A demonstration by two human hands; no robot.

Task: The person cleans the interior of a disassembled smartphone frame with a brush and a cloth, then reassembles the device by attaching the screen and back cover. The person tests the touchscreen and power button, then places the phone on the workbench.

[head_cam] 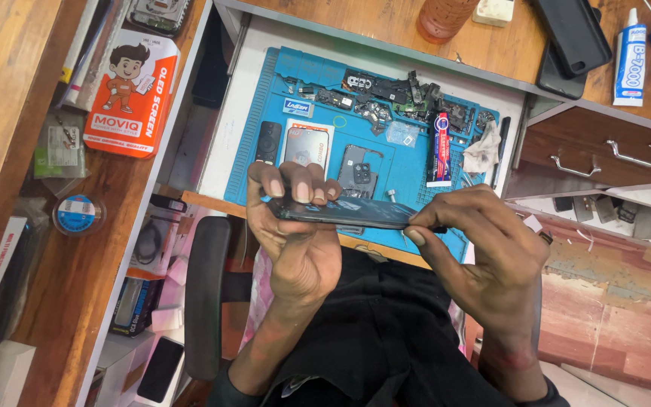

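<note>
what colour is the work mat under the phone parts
Blue: the flat rubber work mat on the desk, clearest in the head view.

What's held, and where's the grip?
A phone, edge-on: left hand wraps its left end, right hand pinches its right end.

— What packaging do you see?
— I see an orange and white box (pixel 131 90) with a cartoon figure on the left shelf, and a white glue tube (pixel 630 56) with blue label on the desk, top right.
— On the mat?
— A red and blue tube (pixel 440 148), upright.
</note>
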